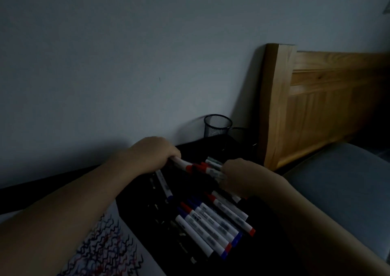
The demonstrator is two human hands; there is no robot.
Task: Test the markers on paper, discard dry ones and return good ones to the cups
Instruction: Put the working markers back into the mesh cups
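My left hand grips the body of a white marker with a red cap over a dark table. My right hand closes on a bundle of several markers, red- and green-capped, whose ends meet the left marker. Several more white markers with red and blue caps lie side by side on the table below my hands. One blue-capped marker lies apart under my left wrist. A black mesh cup stands at the table's far corner, with a second cup dim beside it. Test paper with wavy scribbles lies at lower left.
The dark table stands against a pale wall. A wooden headboard rises on the right, with a grey mattress below it. The scene is dim and dark pens on the table are hard to make out.
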